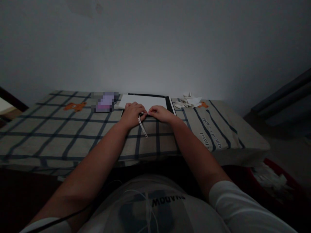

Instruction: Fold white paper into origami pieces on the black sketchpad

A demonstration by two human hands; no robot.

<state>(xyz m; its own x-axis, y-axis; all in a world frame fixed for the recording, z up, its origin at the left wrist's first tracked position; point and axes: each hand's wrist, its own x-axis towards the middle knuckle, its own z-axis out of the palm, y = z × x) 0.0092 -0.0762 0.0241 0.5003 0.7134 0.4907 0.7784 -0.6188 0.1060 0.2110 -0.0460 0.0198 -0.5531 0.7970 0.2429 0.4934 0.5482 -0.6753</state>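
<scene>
My left hand (132,114) and my right hand (160,113) rest side by side on the near edge of a white sheet (148,101) that lies on a black-framed board (170,104). Both hands have their fingers curled in a pinch where they meet. A narrow white perforated strip (143,126) hangs from that meeting point toward me, across the checked cloth. Which fingers grip the strip is hard to make out in the dim light.
The board lies on a table under a beige cloth with dark checks (48,136). A pile of small white paper pieces (188,101) sits at the back right. A blurred purple object (105,101) lies left of the board. A red bin with white scraps (269,178) stands at lower right.
</scene>
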